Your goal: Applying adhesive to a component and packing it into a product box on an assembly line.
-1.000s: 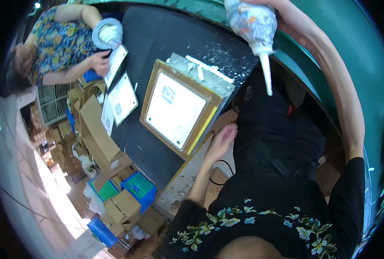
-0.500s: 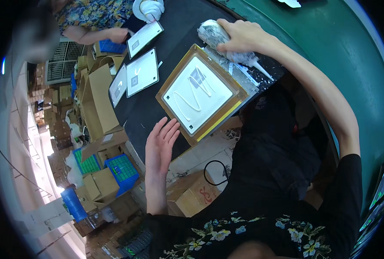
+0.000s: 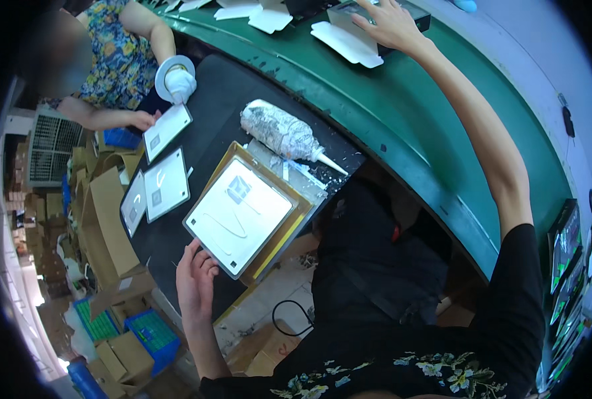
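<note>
My left hand (image 3: 197,278) has its fingers curled at the near left corner of a white square panel (image 3: 256,226). A squiggle of white paste runs across the panel, which overhangs the left side of a brown-edged square frame (image 3: 300,211). Beyond them a smeared squeeze bottle (image 3: 279,130) lies on its side, its pointed nozzle toward the right, held by nobody. My right hand (image 3: 390,26) is stretched far out over the green surface, fingers apart, above a dark box (image 3: 419,18) beside a white folded carton piece (image 3: 346,44). Whether it touches the box I cannot tell.
Two more panels (image 3: 167,184) (image 3: 133,203) lie on the black table (image 3: 219,86). Across it a person's hand (image 3: 143,120) holds another panel (image 3: 167,133); a white-wrapped round thing (image 3: 179,83) is near it. White cartons (image 3: 270,16) line the green table (image 3: 442,126). Cardboard boxes (image 3: 113,219) stand left.
My right hand has let go of the squeeze bottle and reached out over the green table. My left hand has closed at the panel's corner, and the panel has shifted left over the frame.
</note>
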Action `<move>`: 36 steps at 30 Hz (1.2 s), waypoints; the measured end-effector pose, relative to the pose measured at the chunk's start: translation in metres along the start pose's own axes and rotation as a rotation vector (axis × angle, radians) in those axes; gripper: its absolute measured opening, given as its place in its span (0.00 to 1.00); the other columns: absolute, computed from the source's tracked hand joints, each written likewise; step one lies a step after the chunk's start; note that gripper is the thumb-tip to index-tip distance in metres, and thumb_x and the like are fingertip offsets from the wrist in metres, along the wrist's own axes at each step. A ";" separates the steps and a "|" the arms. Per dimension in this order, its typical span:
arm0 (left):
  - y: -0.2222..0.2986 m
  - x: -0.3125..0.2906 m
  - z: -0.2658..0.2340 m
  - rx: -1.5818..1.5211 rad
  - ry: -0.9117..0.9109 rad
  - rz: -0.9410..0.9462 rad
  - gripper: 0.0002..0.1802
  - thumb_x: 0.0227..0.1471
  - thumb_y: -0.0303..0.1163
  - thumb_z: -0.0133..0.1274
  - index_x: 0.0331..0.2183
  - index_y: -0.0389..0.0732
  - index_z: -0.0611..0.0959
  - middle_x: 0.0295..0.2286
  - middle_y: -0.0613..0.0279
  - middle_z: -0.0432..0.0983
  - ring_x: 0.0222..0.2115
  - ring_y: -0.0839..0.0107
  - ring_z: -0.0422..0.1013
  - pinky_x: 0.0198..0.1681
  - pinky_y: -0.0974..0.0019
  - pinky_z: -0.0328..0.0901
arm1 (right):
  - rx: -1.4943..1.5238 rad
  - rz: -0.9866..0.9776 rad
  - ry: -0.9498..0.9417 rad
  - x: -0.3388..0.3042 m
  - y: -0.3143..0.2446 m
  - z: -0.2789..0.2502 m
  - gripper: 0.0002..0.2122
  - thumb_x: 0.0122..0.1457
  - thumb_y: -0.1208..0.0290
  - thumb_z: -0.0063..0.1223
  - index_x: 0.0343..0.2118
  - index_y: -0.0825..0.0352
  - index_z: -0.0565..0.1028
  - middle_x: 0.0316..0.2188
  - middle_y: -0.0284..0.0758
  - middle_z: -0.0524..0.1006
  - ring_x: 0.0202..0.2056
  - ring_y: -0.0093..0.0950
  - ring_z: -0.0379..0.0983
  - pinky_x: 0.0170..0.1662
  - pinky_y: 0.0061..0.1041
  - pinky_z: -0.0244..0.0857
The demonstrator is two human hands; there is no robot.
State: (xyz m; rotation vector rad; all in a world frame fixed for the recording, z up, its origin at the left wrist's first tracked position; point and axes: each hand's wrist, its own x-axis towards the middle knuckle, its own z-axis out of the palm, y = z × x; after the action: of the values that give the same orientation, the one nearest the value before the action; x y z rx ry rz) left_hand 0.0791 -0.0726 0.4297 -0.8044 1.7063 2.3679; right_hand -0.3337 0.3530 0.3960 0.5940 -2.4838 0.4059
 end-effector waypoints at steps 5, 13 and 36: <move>0.001 0.018 0.032 0.059 0.135 0.030 0.18 0.68 0.38 0.36 0.54 0.40 0.67 0.39 0.54 0.76 0.34 0.67 0.79 0.34 0.67 0.76 | -0.342 0.125 -0.205 -0.059 0.071 0.012 0.26 0.65 0.42 0.32 0.64 0.43 0.63 0.64 0.48 0.58 0.66 0.49 0.51 0.66 0.51 0.43; 0.003 0.010 0.047 0.123 0.178 0.051 0.17 0.67 0.31 0.40 0.55 0.39 0.65 0.29 0.63 0.76 0.25 0.80 0.75 0.24 0.77 0.70 | -0.397 0.194 -0.279 -0.196 0.040 -0.133 0.23 0.64 0.47 0.43 0.57 0.54 0.70 0.53 0.48 0.69 0.59 0.46 0.62 0.62 0.48 0.51; -0.111 0.110 0.337 0.136 -0.547 0.059 0.18 0.64 0.28 0.44 0.54 0.34 0.68 0.37 0.56 0.78 0.32 0.74 0.78 0.32 0.71 0.74 | -0.228 0.842 -0.008 -0.292 0.107 -0.175 0.25 0.66 0.51 0.36 0.62 0.59 0.64 0.53 0.41 0.70 0.53 0.41 0.69 0.54 0.41 0.61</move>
State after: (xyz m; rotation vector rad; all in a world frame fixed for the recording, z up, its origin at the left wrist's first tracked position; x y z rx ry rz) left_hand -0.0900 0.2505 0.3594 -0.0667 1.6337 2.1931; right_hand -0.0892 0.6097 0.3524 -0.5732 -2.6310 0.4062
